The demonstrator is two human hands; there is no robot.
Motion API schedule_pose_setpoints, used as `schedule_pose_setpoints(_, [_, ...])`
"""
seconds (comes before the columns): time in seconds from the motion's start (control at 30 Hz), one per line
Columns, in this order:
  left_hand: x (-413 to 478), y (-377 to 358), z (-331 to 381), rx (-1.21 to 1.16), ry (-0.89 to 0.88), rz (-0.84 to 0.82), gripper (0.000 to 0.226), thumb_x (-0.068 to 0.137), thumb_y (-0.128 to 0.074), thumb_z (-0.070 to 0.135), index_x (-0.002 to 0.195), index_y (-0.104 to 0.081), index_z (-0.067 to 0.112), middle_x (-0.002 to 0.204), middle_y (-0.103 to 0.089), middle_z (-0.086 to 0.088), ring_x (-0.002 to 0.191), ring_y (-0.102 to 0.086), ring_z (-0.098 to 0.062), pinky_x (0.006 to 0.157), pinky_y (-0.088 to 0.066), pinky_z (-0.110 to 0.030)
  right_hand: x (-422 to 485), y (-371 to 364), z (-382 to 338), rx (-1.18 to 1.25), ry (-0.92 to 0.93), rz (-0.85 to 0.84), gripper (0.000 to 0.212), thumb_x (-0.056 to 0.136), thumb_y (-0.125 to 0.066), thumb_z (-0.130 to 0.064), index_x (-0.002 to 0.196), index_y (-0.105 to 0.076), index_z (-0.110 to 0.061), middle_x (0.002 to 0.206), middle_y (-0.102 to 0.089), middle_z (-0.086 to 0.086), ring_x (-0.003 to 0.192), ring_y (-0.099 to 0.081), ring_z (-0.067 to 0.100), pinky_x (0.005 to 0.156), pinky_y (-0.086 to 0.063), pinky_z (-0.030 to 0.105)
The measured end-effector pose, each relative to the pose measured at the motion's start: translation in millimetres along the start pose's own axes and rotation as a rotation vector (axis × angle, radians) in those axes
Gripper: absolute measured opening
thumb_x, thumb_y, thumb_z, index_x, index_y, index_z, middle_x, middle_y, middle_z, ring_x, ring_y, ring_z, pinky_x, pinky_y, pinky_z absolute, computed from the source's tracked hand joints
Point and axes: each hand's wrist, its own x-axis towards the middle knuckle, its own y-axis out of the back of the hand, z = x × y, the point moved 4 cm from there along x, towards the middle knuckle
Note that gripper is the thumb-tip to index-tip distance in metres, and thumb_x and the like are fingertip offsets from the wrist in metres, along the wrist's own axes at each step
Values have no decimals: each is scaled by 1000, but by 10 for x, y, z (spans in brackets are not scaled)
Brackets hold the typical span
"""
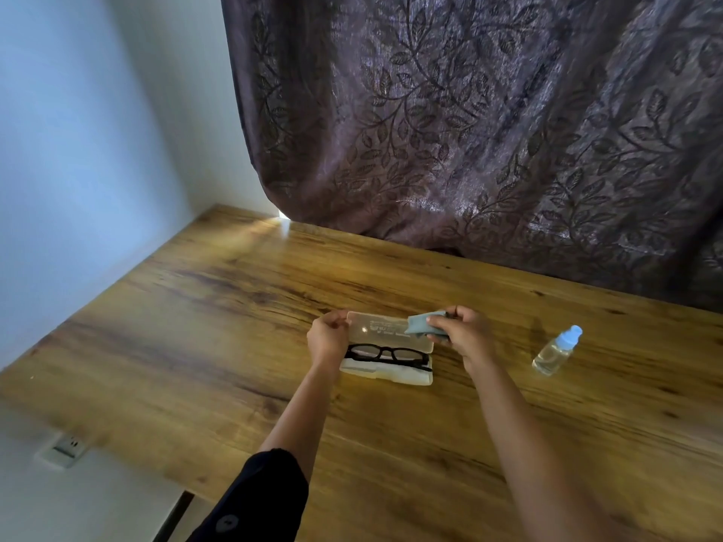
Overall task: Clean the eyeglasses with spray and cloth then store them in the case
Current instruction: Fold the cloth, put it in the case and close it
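Left hand [328,338]: lid [385,333]; right hand [465,334]: cloth [419,325]

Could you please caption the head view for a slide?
Black-framed eyeglasses lie in the open translucent plastic case; left hand holds its lid, right hand grips a light-blue cloth.

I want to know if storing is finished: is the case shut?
No: the case lid stands open, the left hand at its end, and the eyeglasses lie exposed in the base.

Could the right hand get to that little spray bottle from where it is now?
Probably yes: only bare table lies between the right hand and the bottle. But it is pinching the cloth by the case, so it would likely have to drop that first.
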Motion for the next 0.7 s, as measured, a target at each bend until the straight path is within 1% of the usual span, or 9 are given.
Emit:
schedule_pose_setpoints(0.07, [-12, -3, -10, -18, -20, -1, 20, 90, -54, 8, 103, -70, 13, 101, -70, -3, 87, -61, -12, 71, -44, -20, -27, -15, 10, -178, 74, 73, 14, 77, -70, -8, 74, -59, -15, 85, -65, 7, 73, -66, 14, 66, -59, 35])
schedule_pose_setpoints(0.1, [-25, -3, -17, -36, -26, 0, 20, 90, -55, 9, 103, -70, 12, 101, -70, -3, 89, -62, -12, 73, -46, -20, -61, -36, 5, -226, 106, 96, 12, 77, -70, -9, 75, -60, -15, 82, -65, 5, 69, -66, 12, 67, -59, 35])
schedule_pose_setpoints(0.2, [-70, 16, -15, -96, -31, 32, 19, 90, -57, 9, 103, -70, 11, 99, -70, -2, 90, -62, -11, 79, -48, -21, -174, -158, -18, -201, 143, 63, 7, 80, -68, -8, 81, -62, -11, 81, -66, 4, 63, -67, 9, 59, -58, 26])
schedule_pose_setpoints(0.23, [-84, 24, -10, -107, -40, 42, 18, 90, -57, 8, 102, -70, 11, 98, -69, -2, 89, -62, -11, 77, -49, -19, -212, -212, -22, -181, 140, 29, 6, 81, -68, -8, 83, -62, -10, 81, -65, 4, 62, -67, 9, 59, -58, 26])
schedule_pose_setpoints(0.33, [-117, 29, 2, -141, -72, 43, 19, 90, -56, 6, 101, -70, 11, 95, -68, -2, 83, -61, -9, 64, -47, -8, -278, -392, -3, -118, 117, -86, 9, 81, -68, -10, 84, -59, -10, 83, -63, 3, 65, -65, 11, 60, -58, 27])
schedule_pose_setpoints(0.43, [-153, 41, 2, -160, -87, 34, 20, 90, -55, 6, 104, -70, 9, 97, -69, -4, 85, -62, -10, 68, -49, -13, -273, -502, 78, -84, 60, -141, 13, 79, -70, -9, 85, -58, -8, 82, -61, 2, 67, -63, 10, 58, -57, 24])
schedule_pose_setpoints(0.53, [-174, 48, -9, -180, -92, 28, 20, 90, -55, 6, 102, -71, 10, 98, -69, -4, 88, -62, -12, 73, -50, -18, -224, -483, 204, -121, 9, -134, 10, 79, -70, -7, 76, -61, -8, 83, -65, 8, 67, -64, 11, 60, -57, 26])
schedule_pose_setpoints(0.63, [-182, 54, -15, -198, -96, 25, 20, 90, -55, 5, 99, -71, 13, 98, -69, -4, 88, -61, -11, 67, -48, -12, -226, -399, 264, -237, 72, -83, 8, 79, -70, -6, 84, -66, -4, 84, -66, 9, 64, -63, 9, 56, -57, 22])
schedule_pose_setpoints(0.7, [-191, 55, -9, -196, -104, 23, 21, 90, -55, 5, 97, -71, 16, 97, -69, -3, 88, -61, -11, 63, -48, -7, -251, -358, 260, -299, 140, -49, 7, 78, -71, -6, 83, -67, -5, 82, -66, 7, 63, -64, 10, 51, -56, 19])
